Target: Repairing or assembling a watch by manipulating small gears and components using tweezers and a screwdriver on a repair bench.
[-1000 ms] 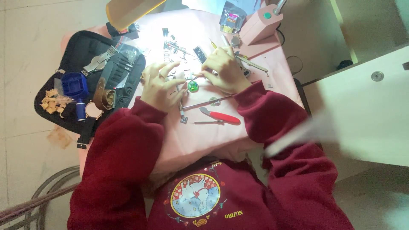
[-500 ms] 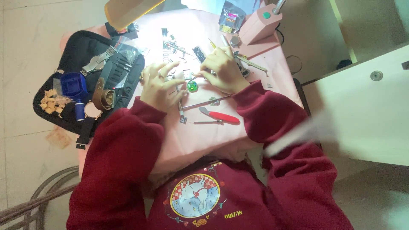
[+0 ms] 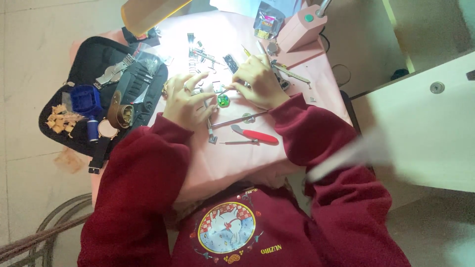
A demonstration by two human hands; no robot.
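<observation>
Left hand: our left hand [image 3: 188, 101] rests on the counter [image 3: 232, 158], fingers curled and half spread, tips pressed down on small metal parts [image 3: 208, 90] under the lamp glare; we cannot tell exactly which piece it pins.
Right hand: our right hand [image 3: 257, 81], at 2 o'clock from the left one, is pinched together on a thin tool whose tip points toward the parts between our hands.
Thing in hand: the small parts lie between both hands; a green gem [image 3: 223, 101] sits just at 6 o'clock of them, untouched.
Nearby: a red-handled tool [image 3: 257, 136] and a thin pick [image 3: 237, 143] lie at 5 o'clock from our hands, well clear of them; a black tray [image 3: 94, 64] at 9 o'clock holds a blue box [image 3: 85, 99], a watch strap [image 3: 118, 113] and wood chips [image 3: 58, 121]; a pink lamp base [image 3: 302, 27] stands at 1 o'clock.
Progress: we judge the work mid-way, with loose parts scattered and nothing looking assembled; the tools on the counter are laid aside, and fitting the tiny pieces seems yet to be done.
Change: against the earlier frame nearly nothing differs; both hands stay in the same place and pose, and the gem and tools have not shifted.
</observation>
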